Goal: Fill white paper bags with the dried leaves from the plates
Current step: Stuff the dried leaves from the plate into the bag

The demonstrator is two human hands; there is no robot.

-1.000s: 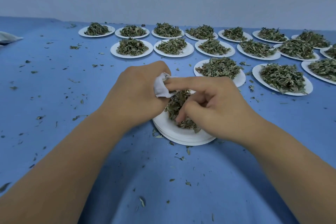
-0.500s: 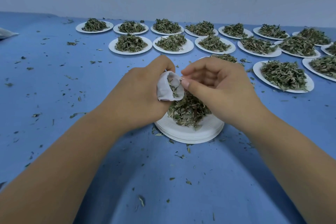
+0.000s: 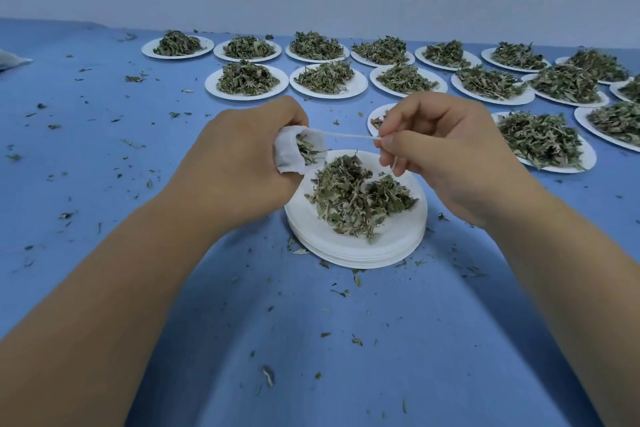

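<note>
White bag (image 3: 289, 158) (leaves (image 3: 306, 149) showing) gripped in left hand (image 3: 239, 163), its drawstring (image 3: 346, 135) pinched taut by right hand (image 3: 446, 149).

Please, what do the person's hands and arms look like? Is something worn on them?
Nothing worn is visible. The left hand and right hand are bare, without gloves, rings or a watch. The left forearm and right forearm are bare too; no sleeve reaches into the picture.

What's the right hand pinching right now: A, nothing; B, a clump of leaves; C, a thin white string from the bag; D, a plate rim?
C: the right hand pinches a taut white string running from the bag held by the left hand.
</note>
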